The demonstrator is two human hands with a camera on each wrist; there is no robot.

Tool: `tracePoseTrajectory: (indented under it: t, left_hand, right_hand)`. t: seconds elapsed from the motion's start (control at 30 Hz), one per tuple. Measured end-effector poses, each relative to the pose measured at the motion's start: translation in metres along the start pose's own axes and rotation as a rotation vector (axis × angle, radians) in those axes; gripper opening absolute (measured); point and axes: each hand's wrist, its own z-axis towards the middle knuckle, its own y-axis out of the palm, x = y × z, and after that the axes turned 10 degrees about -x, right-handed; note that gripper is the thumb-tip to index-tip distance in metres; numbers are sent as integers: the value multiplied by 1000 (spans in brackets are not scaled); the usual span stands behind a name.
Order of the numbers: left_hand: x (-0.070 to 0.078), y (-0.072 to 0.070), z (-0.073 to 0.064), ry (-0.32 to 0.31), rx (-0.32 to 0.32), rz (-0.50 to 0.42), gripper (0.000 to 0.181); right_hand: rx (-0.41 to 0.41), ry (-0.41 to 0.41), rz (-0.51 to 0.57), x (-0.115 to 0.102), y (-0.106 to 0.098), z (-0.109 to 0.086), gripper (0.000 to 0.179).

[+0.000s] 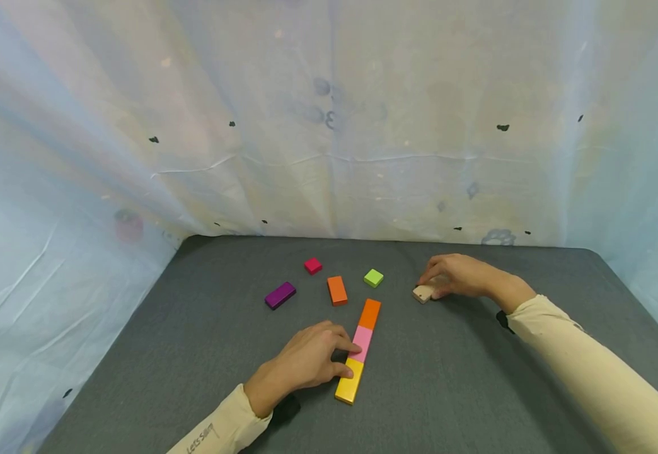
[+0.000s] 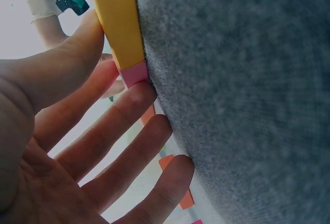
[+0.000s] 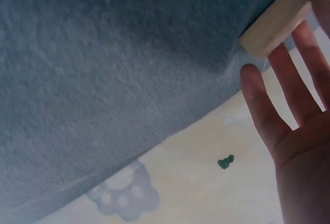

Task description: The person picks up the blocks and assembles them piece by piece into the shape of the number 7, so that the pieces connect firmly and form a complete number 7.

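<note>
A row of three blocks runs away from me in the head view: a yellow block (image 1: 349,382) nearest, a pink block (image 1: 362,343) in the middle and an orange block (image 1: 370,314) at the far end. My left hand (image 1: 313,355) lies at the row's left side, thumb at the yellow block and index finger at the pink one. In the left wrist view its fingers (image 2: 111,126) are spread and nearly straight. Farther right, my right hand (image 1: 462,275) pinches a plain wooden block (image 1: 423,292) low over the table. The right wrist view shows that wooden block (image 3: 278,20) between thumb and fingers.
Left of the row's far end lie a second orange block (image 1: 337,291), a purple block (image 1: 280,295) and a small red block (image 1: 313,265). A small green block (image 1: 374,277) sits just beyond the row. A pale curtain (image 1: 329,126) hangs behind the grey table (image 1: 204,353).
</note>
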Motion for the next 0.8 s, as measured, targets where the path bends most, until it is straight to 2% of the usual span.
tracePoseTrajectory:
  t: [0.23,0.47,0.8]
  left_hand:
    - [0,1,1,-5,0,3,39]
    - [0,1,0,-9,3,-1,39]
    - [2,0,1,-13,3,-2,39]
  right_hand:
    - [24,17,42,3,6,0,36]
    - [72,29,168,4,9,1,35]
    - [123,57,293,14,20,-3,37]
